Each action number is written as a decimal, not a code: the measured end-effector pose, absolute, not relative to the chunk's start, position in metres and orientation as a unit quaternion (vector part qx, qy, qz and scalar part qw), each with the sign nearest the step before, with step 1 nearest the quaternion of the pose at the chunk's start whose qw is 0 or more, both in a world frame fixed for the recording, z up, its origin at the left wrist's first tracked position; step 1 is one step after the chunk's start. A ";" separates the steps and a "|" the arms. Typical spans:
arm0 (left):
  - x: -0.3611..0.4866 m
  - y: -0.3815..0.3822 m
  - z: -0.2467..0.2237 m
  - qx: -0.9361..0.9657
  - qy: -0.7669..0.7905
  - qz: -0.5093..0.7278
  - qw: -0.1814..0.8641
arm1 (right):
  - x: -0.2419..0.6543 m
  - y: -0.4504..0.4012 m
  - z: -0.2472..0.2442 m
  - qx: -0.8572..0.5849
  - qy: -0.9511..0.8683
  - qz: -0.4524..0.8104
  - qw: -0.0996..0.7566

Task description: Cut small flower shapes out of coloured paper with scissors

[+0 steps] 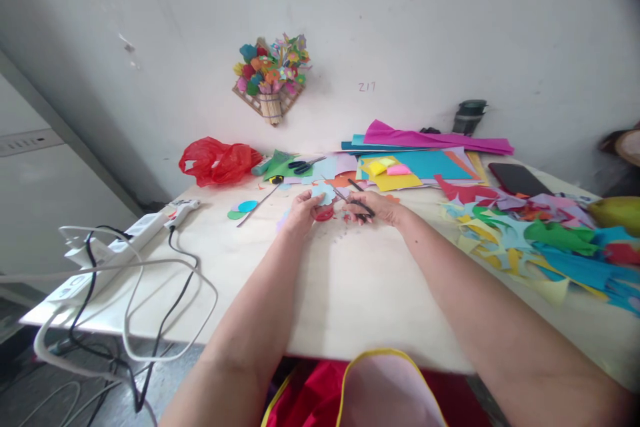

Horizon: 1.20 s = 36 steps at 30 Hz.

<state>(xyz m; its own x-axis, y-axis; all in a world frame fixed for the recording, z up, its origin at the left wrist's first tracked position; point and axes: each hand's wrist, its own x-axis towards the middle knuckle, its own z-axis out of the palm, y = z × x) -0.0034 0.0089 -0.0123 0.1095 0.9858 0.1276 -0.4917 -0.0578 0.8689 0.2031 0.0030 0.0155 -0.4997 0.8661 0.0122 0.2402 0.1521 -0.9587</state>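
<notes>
My left hand [303, 211] pinches a small light blue paper piece [325, 194] with a scalloped edge, above the middle of the table. Just to its right, my right hand [373, 207] is closed around black-handled scissors [361, 208], whose blades point left towards the paper. Below the paper lies a small red round thing [324, 214], partly hidden by my left hand. Tiny paper scraps [344, 232] are scattered on the table under the hands. Whether the blades touch the paper is too small to tell.
Red plastic bag [219, 161] and second scissors [301, 165] lie at the back left. Coloured sheets [430, 165] and a phone [520, 179] are behind right. Cut scraps [530, 233] cover the right side. A power strip [113, 253] with loose cables stands left.
</notes>
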 end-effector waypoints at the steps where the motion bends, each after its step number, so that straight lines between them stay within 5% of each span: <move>1: -0.003 0.009 -0.013 0.414 0.296 0.596 0.621 | 0.203 0.003 0.015 -0.395 -0.698 0.515 0.303; 36: -0.007 0.014 -0.017 0.419 0.281 0.583 0.637 | 0.200 -0.004 0.021 -0.429 -0.692 0.501 0.292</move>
<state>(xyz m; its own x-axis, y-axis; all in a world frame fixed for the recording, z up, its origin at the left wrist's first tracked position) -0.0071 0.0135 -0.0167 0.1609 0.9783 0.1306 -0.5073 -0.0315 0.8612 0.2005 -0.0038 0.0208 -0.4606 0.8873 -0.0251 0.3011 0.1296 -0.9447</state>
